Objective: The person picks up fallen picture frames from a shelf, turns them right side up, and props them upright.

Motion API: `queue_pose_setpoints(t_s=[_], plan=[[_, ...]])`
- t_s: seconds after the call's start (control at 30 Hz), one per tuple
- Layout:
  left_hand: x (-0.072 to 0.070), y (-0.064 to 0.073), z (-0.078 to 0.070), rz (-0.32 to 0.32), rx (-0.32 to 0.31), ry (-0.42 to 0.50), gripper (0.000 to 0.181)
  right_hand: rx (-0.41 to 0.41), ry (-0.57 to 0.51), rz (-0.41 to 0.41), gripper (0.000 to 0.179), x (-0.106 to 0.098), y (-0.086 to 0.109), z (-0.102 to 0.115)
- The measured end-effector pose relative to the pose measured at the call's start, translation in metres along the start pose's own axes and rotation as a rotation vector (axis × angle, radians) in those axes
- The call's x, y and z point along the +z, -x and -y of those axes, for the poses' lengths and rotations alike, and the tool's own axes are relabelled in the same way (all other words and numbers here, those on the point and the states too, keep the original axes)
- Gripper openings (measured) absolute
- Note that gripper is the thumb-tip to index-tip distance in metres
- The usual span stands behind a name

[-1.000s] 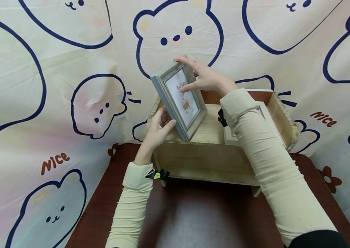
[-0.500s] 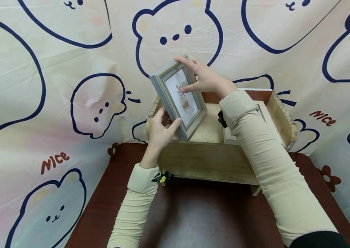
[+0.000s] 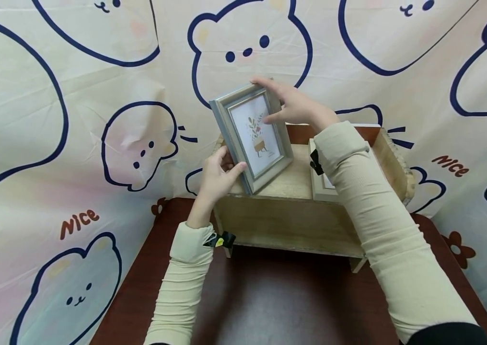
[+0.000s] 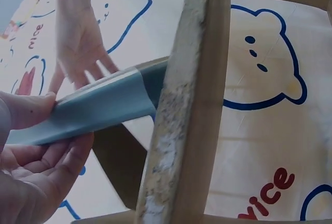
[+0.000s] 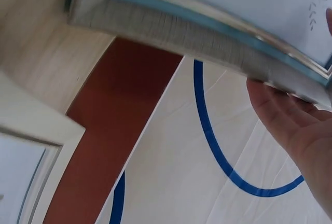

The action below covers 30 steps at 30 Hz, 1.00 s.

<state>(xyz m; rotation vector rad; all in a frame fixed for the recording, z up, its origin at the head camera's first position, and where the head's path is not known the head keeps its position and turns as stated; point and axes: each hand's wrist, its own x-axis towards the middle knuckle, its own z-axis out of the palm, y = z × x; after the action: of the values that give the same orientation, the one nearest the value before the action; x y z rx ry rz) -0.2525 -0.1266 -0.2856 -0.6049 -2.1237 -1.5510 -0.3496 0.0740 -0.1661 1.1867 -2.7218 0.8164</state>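
Observation:
A grey-blue picture frame (image 3: 260, 165) with a potted-plant print is held tilted over the left part of a wooden shelf (image 3: 286, 223). Its lower left side is gripped by my left hand (image 3: 218, 176), thumb on the near side and fingers behind. At the upper right corner, my right hand (image 3: 299, 106) holds the frame, with the thumb before the picture and the fingers round the edge. The left wrist view shows the left fingers (image 4: 67, 156) under the frame's blue side (image 4: 104, 107). In the right wrist view, the right fingertips pass behind the frame's edge (image 5: 207, 42).
A cream picture frame (image 3: 318, 191) lies on the shelf's right side, partly covered by my right forearm. Raised wooden end pieces (image 3: 399, 165) bound the shelf top. The shelf stands on a dark red-brown table (image 3: 269, 297), against a cloth backdrop (image 3: 140, 81) with bear drawings.
The grey-blue frame has turned to face me more, its lower corner shifting slightly left. My left hand moved right, then back left along its side; my right hand shifted slightly right.

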Motion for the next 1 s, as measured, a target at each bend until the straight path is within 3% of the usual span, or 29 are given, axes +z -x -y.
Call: queue_pose_setpoints(t_s=[0.13,0.23,0.37,0.53,0.73,1.0], plan=[[-0.005,-0.004,-0.004,0.003,-0.062,0.000,0.038,0.031,0.015,0.000,0.082,-0.004,0.005,-0.004],[-0.011,-0.009,-0.009,0.048,-0.106,-0.031,0.038,0.036,0.037,-0.004,0.083,-0.007,0.009,-0.007],[-0.021,-0.017,-0.015,0.141,-0.143,-0.175,0.033,0.046,0.055,-0.006,0.083,-0.010,0.015,-0.007],[-0.032,-0.027,-0.019,0.218,-0.194,-0.332,0.023,0.092,-0.007,0.000,0.083,-0.013,0.024,-0.005],[-0.045,-0.032,-0.014,0.255,-0.215,-0.320,0.031,0.129,-0.152,-0.002,0.085,-0.012,0.032,-0.002],[-0.057,-0.033,-0.003,0.226,-0.152,-0.297,0.031,0.125,-0.329,-0.029,0.079,-0.004,0.039,0.002]])
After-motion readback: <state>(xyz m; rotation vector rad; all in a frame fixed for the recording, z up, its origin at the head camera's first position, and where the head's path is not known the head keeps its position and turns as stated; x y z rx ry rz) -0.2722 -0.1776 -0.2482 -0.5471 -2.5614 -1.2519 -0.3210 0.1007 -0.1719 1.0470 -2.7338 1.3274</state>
